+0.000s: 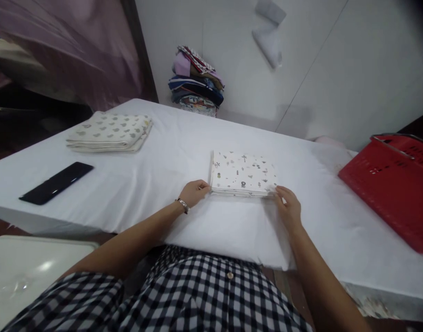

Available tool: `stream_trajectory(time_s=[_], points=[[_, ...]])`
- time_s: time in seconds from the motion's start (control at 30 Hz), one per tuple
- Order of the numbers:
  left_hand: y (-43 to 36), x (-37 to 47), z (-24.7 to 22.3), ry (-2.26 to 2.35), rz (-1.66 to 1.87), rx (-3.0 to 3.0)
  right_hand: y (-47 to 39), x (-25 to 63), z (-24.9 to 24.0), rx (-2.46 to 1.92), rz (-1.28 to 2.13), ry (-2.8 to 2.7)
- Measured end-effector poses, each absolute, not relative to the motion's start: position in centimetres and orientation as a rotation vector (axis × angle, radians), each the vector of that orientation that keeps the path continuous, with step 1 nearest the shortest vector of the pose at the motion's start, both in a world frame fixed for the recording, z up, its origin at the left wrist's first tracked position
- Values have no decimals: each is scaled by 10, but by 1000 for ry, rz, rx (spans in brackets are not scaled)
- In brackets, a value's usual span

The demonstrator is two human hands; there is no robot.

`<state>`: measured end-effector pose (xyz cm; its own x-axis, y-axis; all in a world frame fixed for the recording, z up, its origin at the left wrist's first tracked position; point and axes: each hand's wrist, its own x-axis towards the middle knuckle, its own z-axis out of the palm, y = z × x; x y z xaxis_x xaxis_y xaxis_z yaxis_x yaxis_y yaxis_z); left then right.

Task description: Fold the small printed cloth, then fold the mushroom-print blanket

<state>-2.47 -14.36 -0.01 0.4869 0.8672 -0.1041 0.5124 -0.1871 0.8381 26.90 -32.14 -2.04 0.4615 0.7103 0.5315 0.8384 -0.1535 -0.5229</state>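
A folded white cloth (pixel 244 173) with small printed figures lies flat on the white-covered table in front of me. My left hand (pixel 195 192), with a bracelet at the wrist, pinches its near left corner between thumb and fingers. At the near right corner, my right hand (pixel 288 205) grips the cloth in the same way. Several folded layers show along the near edge. Farther left on the table rests another folded cloth (pixel 111 131), cream with grey-green motifs, which neither hand touches.
A black phone-like slab (pixel 57 182) lies at the left of the table (pixel 170 152). On the right stands a red plastic basket (pixel 391 184) with a handle. Behind the far edge rises a pile of folded clothes (pixel 196 85). A whitish lid-like surface (pixel 35 276) sits lower left.
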Motion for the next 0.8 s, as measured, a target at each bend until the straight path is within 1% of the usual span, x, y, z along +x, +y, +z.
stream_trajectory(time_s=[0.17,0.23,0.33,0.5,0.7,0.8], points=[[-145,-19,3,1178,435,1732,-269,205,4,-1741,-30,-1713],[-144,-18,1,1178,446,1692,-247,178,7,-1652,15,-1841],[-142,-18,-4,1151,469,1618,-221,148,4,-1648,47,-1969],[-140,-17,-7,1129,440,1510,-207,135,-3,-1734,71,-1934],[-142,-14,-5,1122,478,1541,-207,136,-5,-1658,210,-1707],[-143,-12,-6,1076,493,1494,-208,133,-6,-1626,180,-1671]])
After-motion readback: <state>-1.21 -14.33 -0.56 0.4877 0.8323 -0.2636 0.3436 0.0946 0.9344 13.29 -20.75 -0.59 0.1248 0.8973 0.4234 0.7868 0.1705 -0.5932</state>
